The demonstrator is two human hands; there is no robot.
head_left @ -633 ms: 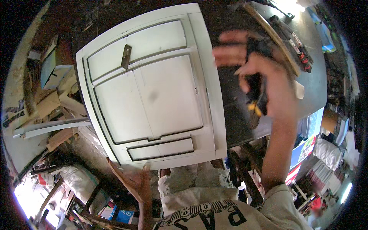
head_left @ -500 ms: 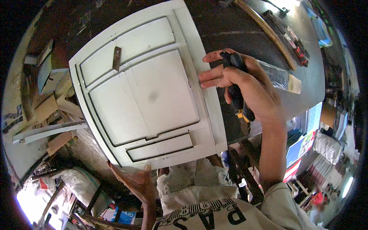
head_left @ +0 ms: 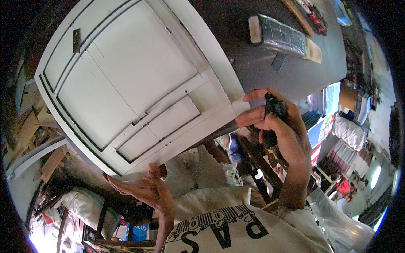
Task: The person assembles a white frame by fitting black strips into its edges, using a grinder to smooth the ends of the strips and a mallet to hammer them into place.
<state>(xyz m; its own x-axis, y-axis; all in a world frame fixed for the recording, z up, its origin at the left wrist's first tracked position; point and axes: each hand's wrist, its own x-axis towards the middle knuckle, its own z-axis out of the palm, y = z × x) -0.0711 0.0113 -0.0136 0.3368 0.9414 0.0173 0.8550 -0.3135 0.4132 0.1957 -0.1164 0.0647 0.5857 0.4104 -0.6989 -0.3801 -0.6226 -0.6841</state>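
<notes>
A large white board (head_left: 126,63) with thin dark strips set along its surface as outlines fills the upper left, tilted over the dark table. A small dark rectangular piece with holes (head_left: 76,41) lies on it near the left edge. My left hand (head_left: 145,190) grips the board's near left corner, thumb over the edge and fingers beneath. My right hand (head_left: 284,130) is closed around a black-handled tool with a yellow part (head_left: 275,110), its working end hard to make out. Fingertips of that hand also touch the board's near right corner.
On the dark table (head_left: 329,59) lie a block wrapped in clear film (head_left: 280,36), a small dark plate (head_left: 278,61), a wooden bar (head_left: 297,16) and red-and-black handled tools (head_left: 316,19). Cardboard (head_left: 26,126) and a white sack (head_left: 86,206) are at left.
The board has turned and shifted left and toward me, uncovering more table at right. My right hand has moved nearer with the tool. My left thumb now shows over the board's edge.
</notes>
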